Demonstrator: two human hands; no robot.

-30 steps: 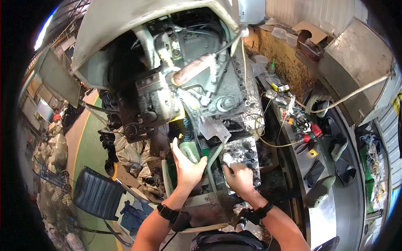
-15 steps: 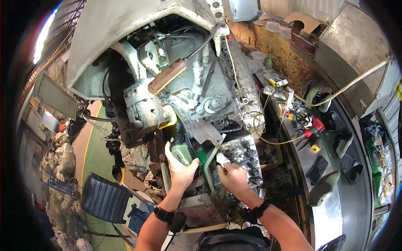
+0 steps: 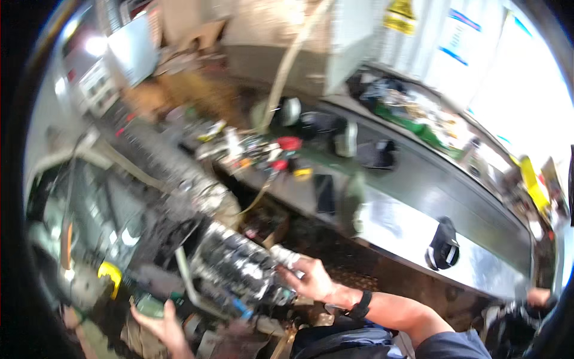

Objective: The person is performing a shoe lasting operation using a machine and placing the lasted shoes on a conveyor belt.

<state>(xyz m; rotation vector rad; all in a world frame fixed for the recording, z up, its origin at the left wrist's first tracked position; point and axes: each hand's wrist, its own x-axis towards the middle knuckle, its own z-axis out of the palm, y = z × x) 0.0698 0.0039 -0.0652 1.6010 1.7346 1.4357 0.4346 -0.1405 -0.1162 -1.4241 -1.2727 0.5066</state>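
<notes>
The view is blurred by motion. My left hand (image 3: 158,330) is at the lower left, fingers and thumb curved round a rounded green piece (image 3: 149,307) that looks like the toe of a shoe. Beside it, a yellow-lit part (image 3: 109,279) of the machine stands out. My right hand (image 3: 311,280) is closed on a small white object (image 3: 284,256), too smeared to name, at the edge of the machine's dirty, white-spotted metal plate (image 3: 236,263). Between the hands runs a pale bent bar (image 3: 190,281).
Along the right stretches a metal bench (image 3: 394,221) bearing a black shoe-like piece (image 3: 443,245), a dark flat phone-like slab (image 3: 324,194) and a green shoe-shaped piece (image 3: 354,203). Tangled tools and cables (image 3: 251,146) lie further back. Another person's hand (image 3: 538,297) shows at the right edge.
My view has swung to the right, so the machine now sits at the left and more of the bench shows. Both hands keep their holds. Another person's hand has come into view.
</notes>
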